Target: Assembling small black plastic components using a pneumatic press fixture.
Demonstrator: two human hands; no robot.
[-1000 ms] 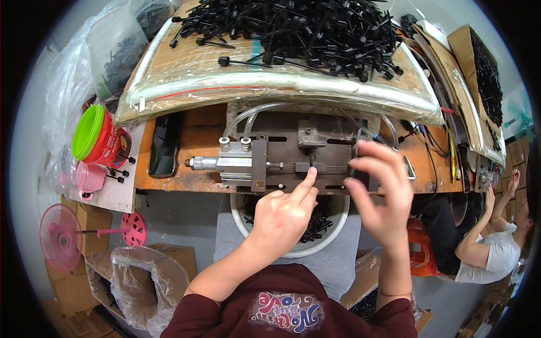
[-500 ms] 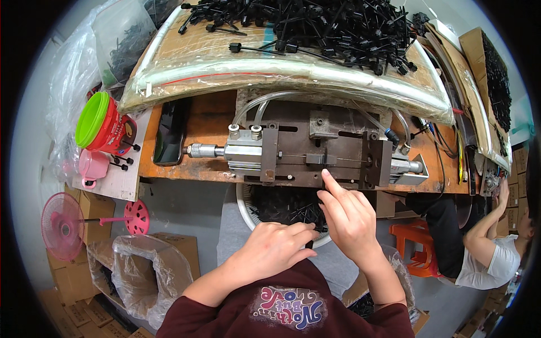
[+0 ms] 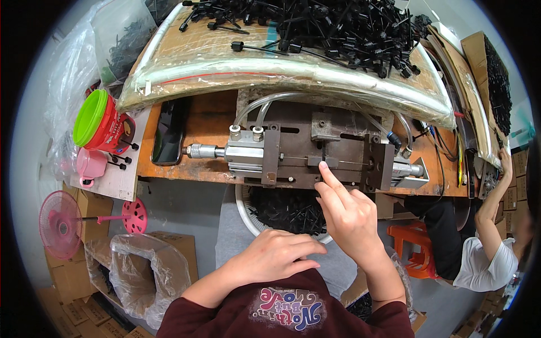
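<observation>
My right hand (image 3: pixel 349 214) reaches up to the metal fixture (image 3: pixel 296 149), its index finger stretched out and the others partly bent. The index fingertip touches the small dark block (image 3: pixel 332 161) at the fixture's middle. A thin black plastic piece (image 3: pixel 324 149) sits upright between that block and the bracket (image 3: pixel 325 125) behind it; its near end is hidden by the finger. My left hand (image 3: pixel 282 253) rests in front of my body, fingers loosely stretched, nothing visible in it. Beneath the fixture stands a white round basket (image 3: pixel 241 208) of black plastic pieces (image 3: pixel 287 211).
A pile of black plastic parts (image 3: pixel 349 34) lies on the plastic-wrapped board (image 3: pixel 225 73) behind. Air cylinders (image 3: pixel 245 155) with clear hoses flank the fixture. Left are a red bucket (image 3: pixel 112 132), a pink cup (image 3: pixel 93 163) and a fan (image 3: pixel 61 225). Another person (image 3: pixel 490 248) works at right.
My right fingertip has moved slightly up onto the block, and the black piece now reaches the rear bracket. My left hand has drawn down slightly; the dark bit by its fingers no longer shows.
</observation>
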